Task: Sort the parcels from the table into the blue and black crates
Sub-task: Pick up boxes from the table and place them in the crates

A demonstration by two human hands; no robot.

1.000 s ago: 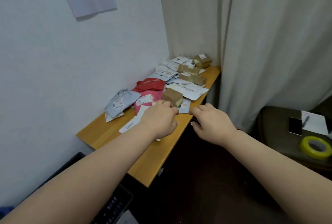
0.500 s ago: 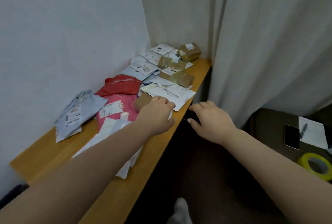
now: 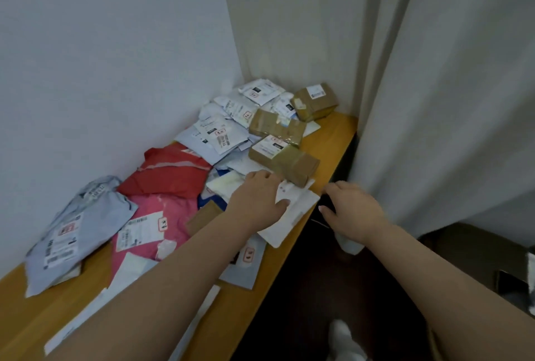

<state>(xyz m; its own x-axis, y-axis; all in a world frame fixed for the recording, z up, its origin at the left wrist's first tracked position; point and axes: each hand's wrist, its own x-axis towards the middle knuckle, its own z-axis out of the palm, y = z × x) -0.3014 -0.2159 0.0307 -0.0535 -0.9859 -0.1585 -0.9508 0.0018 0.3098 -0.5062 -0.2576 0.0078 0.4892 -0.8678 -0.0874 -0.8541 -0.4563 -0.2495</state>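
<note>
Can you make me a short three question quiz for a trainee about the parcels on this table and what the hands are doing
1. True or false: the left hand rests on a white flat mailer near the table edge.
2. Which parcel lies nearest the wall corner: A red bag, B brown box, C pink bag?
3. Fill in: the red bag lies partly over the ____ bag.

Key: 1 true; 2 B; 3 pink. The right hand is off the table edge.
</note>
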